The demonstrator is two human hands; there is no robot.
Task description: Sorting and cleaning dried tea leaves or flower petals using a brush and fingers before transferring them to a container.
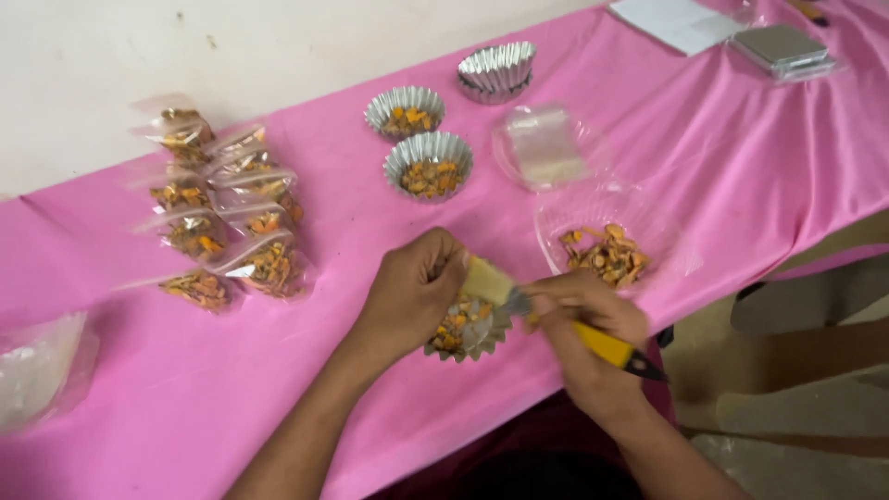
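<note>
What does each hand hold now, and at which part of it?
The left hand holds a pale block by its end, above a foil cup. The right hand grips a yellow-handled tool around its handle.

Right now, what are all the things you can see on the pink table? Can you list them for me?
tablecloth: one, pink, covers the table
filled bags: about nine, clear with orange-yellow pieces, far left
foil cups: two with orange pieces, one stack of empties behind them, centre
foil cup in hand: one, silver with orange pieces, near edge
clear dish: one, holds orange pieces, right of centre
empty clear bags: small pile, behind the dish
yellow-handled tool: one, near edge
flat grey device: one, far right
left hand: on the cup
right hand: grips the tool
</note>
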